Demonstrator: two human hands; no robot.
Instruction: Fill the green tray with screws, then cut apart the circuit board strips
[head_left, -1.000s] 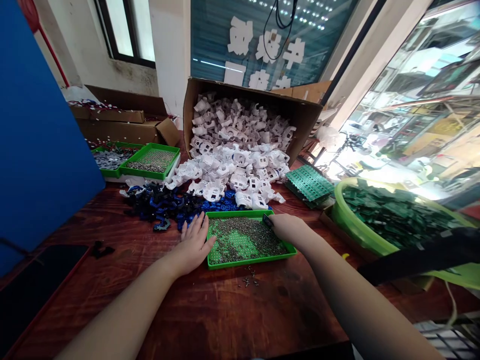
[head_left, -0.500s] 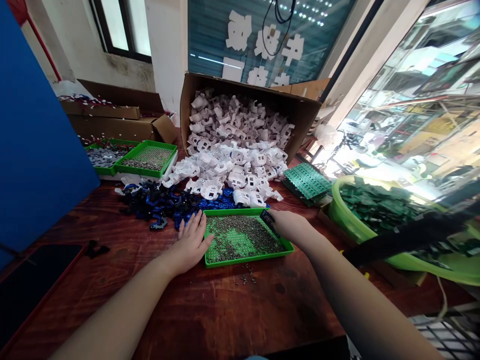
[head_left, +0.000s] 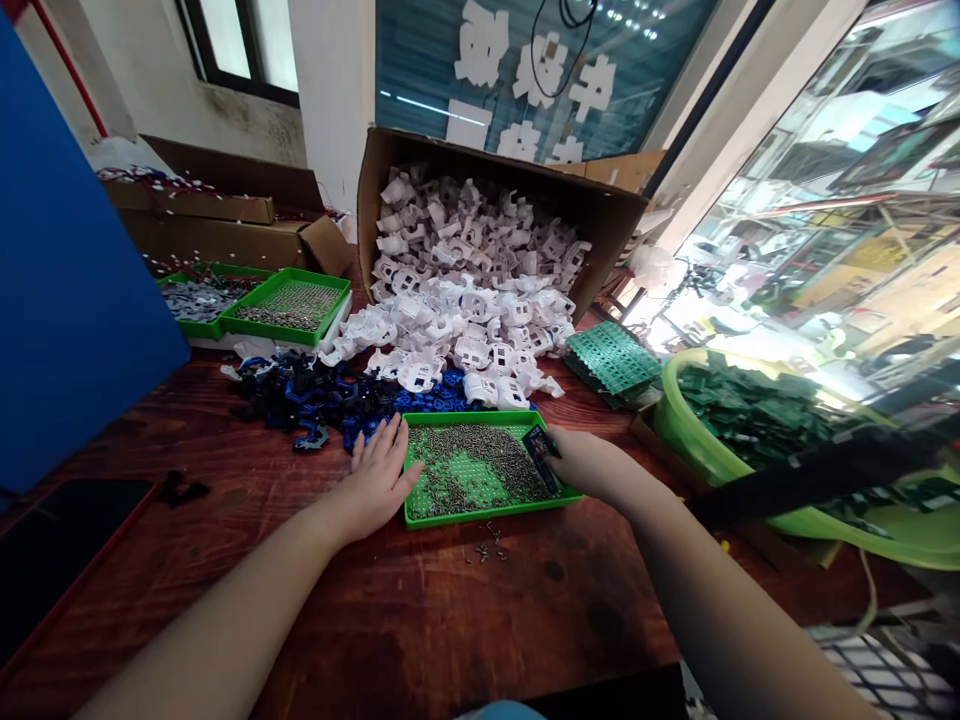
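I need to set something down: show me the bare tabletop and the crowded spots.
Bare tabletop lies this side of the loose metal bits before the green tray, and between the left forearm and black panel. Crowded: behind the tray, with blue parts and white parts.

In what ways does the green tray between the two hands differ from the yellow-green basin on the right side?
The tray is rectangular and shallow; the basin is rounded and looks deeper. The tray holds small metal pieces, while the basin holds dark green pieces. The left hand is at the tray's left edge; no hand touches the basin. Both are open-topped containers with things inside.
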